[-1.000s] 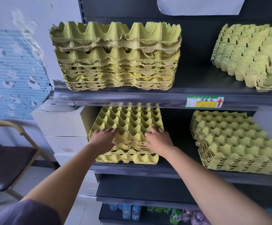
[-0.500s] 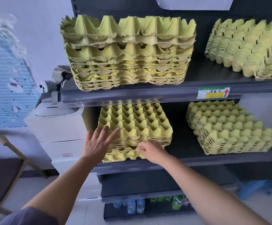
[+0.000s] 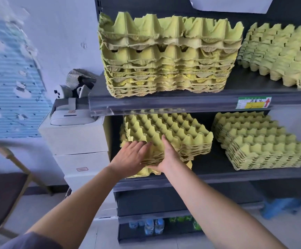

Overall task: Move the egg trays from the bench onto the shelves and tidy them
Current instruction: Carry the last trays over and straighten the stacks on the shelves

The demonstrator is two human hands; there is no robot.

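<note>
A stack of yellow-green egg trays (image 3: 173,133) lies on the left of the dark middle shelf (image 3: 218,175). Its upper trays are twisted out of line with the bottom tray. My left hand (image 3: 130,159) rests with straight fingers on the stack's front left corner. My right hand (image 3: 167,155) grips the front edge of the upper trays, thumb on top and fingers tucked beneath. A second stack (image 3: 257,139) sits askew to the right on the same shelf. On the shelf above are a tall stack (image 3: 167,56) at the left and another stack (image 3: 281,51) at the right.
White boxes (image 3: 77,139) with a small grey device (image 3: 70,115) on top stand directly left of the shelving. A chair (image 3: 5,191) is at the far left. Bottles (image 3: 151,225) fill the bottom shelf, and a blue stool (image 3: 281,205) is at the lower right.
Both hands slid from the top of the stack to its front left corner. The right hand took hold of the upper trays, which have turned relative to the bottom tray. The view shifted left.
</note>
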